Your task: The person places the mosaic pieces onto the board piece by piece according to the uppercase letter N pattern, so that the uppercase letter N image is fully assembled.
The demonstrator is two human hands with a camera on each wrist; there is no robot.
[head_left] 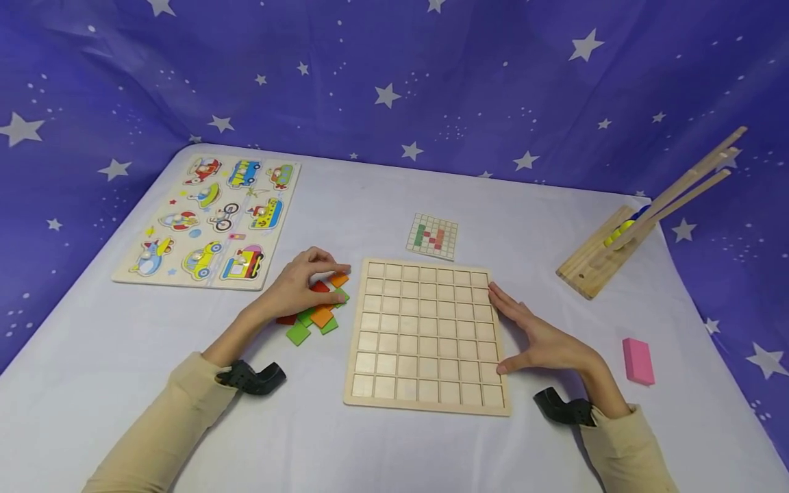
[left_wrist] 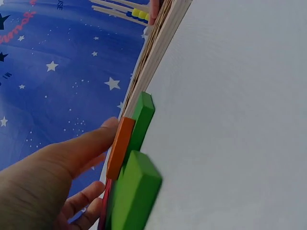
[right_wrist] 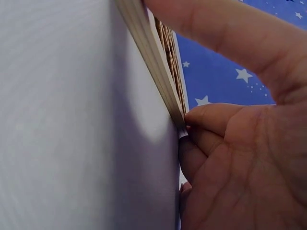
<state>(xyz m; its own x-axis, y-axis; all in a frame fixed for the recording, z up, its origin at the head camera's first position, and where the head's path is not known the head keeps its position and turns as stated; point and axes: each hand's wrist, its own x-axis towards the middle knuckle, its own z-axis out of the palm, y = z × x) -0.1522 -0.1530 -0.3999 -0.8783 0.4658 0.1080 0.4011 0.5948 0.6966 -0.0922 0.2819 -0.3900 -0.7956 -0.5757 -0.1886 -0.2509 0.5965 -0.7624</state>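
In the head view a wooden grid board lies flat on the table. My right hand touches its right edge with thumb and fingertips spread apart. To the board's left is a loose pile of thin square tiles in green, orange and red. Over that pile is my left hand, thumb and fingers parted, with no tile seen lifted. The left wrist view shows its thumb close beside an orange tile; whether they touch, I cannot tell. Behind the board lies a small pattern card.
A vehicle peg puzzle lies at the back left. On the right stands a wooden frame with slanting rods and yellow and blue beads. A pink block lies beyond my right hand. A starry purple cloth hangs behind the white table.
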